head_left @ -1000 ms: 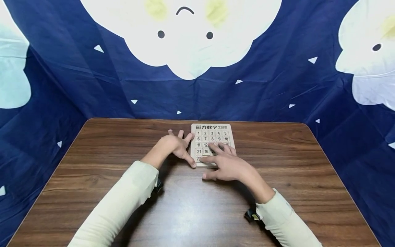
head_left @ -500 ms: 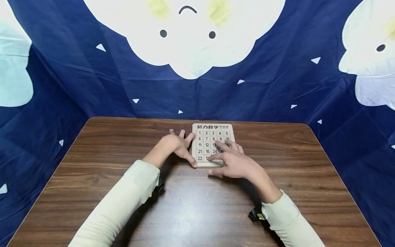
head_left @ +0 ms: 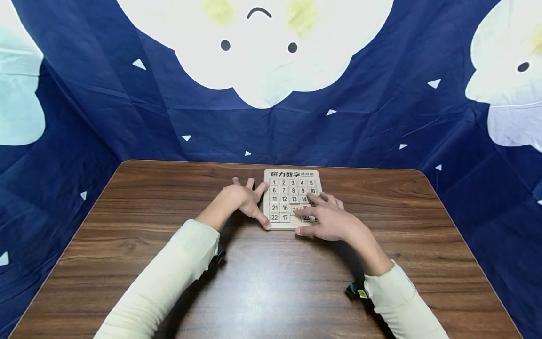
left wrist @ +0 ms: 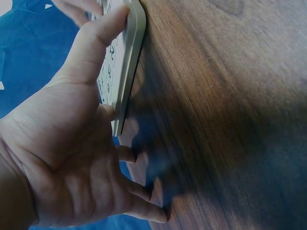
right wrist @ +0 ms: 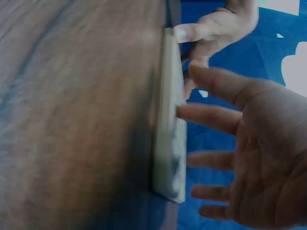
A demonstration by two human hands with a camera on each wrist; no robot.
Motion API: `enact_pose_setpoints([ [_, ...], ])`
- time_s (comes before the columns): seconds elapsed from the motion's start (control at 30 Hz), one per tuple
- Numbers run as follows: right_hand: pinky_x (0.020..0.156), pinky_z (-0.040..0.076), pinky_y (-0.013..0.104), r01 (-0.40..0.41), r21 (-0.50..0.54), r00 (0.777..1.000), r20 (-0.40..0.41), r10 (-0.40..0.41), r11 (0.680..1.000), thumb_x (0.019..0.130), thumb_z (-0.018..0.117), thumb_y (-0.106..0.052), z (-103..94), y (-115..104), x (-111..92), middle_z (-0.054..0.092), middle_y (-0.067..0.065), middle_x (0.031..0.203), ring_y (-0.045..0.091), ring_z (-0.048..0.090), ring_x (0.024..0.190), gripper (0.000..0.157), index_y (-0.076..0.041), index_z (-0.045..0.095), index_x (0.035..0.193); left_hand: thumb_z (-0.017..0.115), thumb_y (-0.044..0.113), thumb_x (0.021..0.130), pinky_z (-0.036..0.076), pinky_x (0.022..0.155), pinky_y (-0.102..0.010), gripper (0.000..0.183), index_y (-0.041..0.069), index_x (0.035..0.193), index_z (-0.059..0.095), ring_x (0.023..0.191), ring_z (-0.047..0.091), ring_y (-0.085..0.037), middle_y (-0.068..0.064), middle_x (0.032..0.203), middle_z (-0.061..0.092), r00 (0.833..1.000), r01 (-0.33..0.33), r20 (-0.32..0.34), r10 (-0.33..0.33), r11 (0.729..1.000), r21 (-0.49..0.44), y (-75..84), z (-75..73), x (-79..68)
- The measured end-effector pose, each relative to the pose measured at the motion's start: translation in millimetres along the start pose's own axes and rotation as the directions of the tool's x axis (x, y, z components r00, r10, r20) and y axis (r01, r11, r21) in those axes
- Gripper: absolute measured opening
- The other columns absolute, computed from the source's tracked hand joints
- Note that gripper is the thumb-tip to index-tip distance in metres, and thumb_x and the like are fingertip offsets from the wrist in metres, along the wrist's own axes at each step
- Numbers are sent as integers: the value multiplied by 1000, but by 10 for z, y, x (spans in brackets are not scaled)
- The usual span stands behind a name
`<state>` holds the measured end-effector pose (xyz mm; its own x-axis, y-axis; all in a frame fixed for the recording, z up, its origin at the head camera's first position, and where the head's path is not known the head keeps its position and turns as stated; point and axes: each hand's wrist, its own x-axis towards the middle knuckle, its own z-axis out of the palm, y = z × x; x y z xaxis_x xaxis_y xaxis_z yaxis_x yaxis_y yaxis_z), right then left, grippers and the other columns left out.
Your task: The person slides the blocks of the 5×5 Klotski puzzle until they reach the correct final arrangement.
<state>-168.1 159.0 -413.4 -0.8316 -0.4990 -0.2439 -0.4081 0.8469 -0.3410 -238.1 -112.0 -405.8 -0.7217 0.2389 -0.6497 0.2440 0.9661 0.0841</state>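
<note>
A pale number sliding puzzle with printed characters along its top lies at the table's far side. My left hand braces it, fingers spread, thumb at the near left corner and index finger at the left edge. In the left wrist view that thumb presses on the board's rim. My right hand reaches over the right half, its index fingertip on tile 24. An unfilled slot shows below that tile, between tile 17 and tile 23. The right hand hides several tiles at the right.
The brown wood-grain table extends around the puzzle. Directly behind its far edge hangs a dark blue cloth with white cloud shapes. Small black devices sit under the left cuff and right cuff.
My right hand has moved rightward across the puzzle, its index finger going from the bottom row to tile 24. Tile 24 has shifted slightly toward me. The left hand keeps its place.
</note>
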Motion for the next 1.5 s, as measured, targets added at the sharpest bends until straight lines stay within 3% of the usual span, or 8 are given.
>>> enact_pose_setpoints([
  [0.17,132,19,84,26,7,1000,-5,-26,1000,101,75,-60,-35,-47,-1,33,19,185,61,21,170,51,-29,81,142,87,86,75,31,129,-84,148,34,182,0,170,-5,-68,-22,190,-1,1000,8,-12,-8,1000,3,19,2,-16],
  [0.4,135,19,80,21,26,997,-71,-19,999,100,76,-59,-5,-61,61,28,23,186,58,22,171,68,-26,67,159,89,85,75,27,129,-87,149,32,182,0,168,-7,-70,-25,188,1,1000,1,-1,-1,1000,-16,20,21,5],
  [0.6,134,19,81,-14,30,996,-83,16,999,98,79,-58,-27,16,3,29,24,185,60,24,169,69,-25,68,158,89,84,75,29,128,-86,148,32,182,1,169,-6,-70,-24,188,4,1000,2,-10,-2,1000,-12,13,29,9],
  [0.93,134,16,82,-75,26,995,-70,76,997,98,80,-60,-74,110,-90,28,23,186,61,21,169,71,-22,68,158,86,88,74,32,128,-85,149,33,182,0,169,-1,-69,-23,189,4,1000,8,-28,-8,1000,21,3,47,3],
  [1.5,135,15,81,-92,36,995,-35,93,995,99,79,-59,-22,130,-75,24,22,187,61,19,170,70,-22,68,157,87,88,74,28,130,-85,149,33,182,0,169,-2,-69,-23,189,3,1000,6,-26,-6,1000,8,13,28,-43],
])
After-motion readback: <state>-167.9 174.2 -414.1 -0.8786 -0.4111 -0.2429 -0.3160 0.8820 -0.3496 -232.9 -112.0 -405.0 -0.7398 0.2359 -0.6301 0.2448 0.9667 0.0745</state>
